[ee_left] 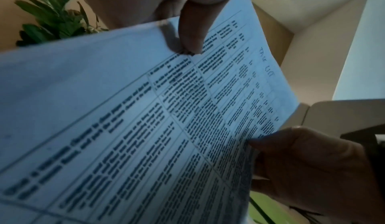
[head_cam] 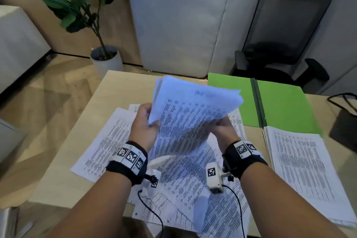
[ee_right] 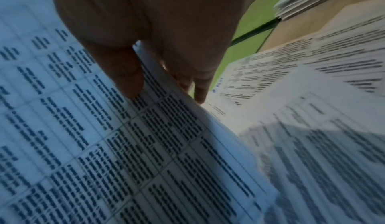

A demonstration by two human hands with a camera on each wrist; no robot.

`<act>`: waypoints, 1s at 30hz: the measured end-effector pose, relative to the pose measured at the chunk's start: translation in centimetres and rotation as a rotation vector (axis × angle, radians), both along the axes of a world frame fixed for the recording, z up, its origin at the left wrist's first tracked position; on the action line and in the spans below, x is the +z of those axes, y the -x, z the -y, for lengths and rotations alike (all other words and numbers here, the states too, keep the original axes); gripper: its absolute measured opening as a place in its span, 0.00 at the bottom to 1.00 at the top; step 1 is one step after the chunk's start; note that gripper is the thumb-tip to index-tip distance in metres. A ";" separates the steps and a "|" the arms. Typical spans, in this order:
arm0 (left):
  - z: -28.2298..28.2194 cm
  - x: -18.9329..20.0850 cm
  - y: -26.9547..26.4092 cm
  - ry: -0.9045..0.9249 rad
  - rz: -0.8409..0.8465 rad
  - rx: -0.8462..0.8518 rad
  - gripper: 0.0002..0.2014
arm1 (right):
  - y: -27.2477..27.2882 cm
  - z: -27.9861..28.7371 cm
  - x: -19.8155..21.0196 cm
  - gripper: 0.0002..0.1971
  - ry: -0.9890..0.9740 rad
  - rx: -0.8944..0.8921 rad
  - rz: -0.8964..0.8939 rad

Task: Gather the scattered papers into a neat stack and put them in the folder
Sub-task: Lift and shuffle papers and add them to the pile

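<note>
Both hands hold a bundle of printed sheets (head_cam: 191,110) tilted up above the table. My left hand (head_cam: 146,121) grips its left edge, thumb on the top sheet (ee_left: 145,112). My right hand (head_cam: 220,127) pinches the right edge, thumb on top and fingers underneath (ee_right: 187,79). More printed papers (head_cam: 183,179) lie scattered on the table below the bundle. An open green folder (head_cam: 274,102) lies flat at the back right. A separate stack of papers (head_cam: 301,168) rests on the table in front of the folder.
The light wooden table (head_cam: 123,91) has its left edge near a potted plant (head_cam: 104,58) on the floor. A black office chair (head_cam: 286,35) stands behind the folder. A dark object with a cable (head_cam: 343,121) sits at the far right. Wrist camera cables (head_cam: 237,205) hang below my arms.
</note>
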State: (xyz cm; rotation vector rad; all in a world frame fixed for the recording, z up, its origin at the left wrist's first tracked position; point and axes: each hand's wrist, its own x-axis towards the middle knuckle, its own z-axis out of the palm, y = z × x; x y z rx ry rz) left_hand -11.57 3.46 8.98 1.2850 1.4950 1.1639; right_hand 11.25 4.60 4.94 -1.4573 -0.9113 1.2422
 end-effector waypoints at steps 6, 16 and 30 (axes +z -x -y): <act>-0.8 -0.1 0.6 -0.109 0.206 0.131 0.41 | 1.7 -0.6 4.1 0.29 -0.232 0.065 -0.056; 0.7 -3.1 -0.2 0.028 0.126 0.166 0.22 | 2.7 1.0 0.9 0.28 -0.181 -0.063 0.013; 0.4 -4.8 -2.7 0.229 -0.329 -0.035 0.29 | 0.0 2.7 -0.9 0.10 -0.009 -0.119 0.561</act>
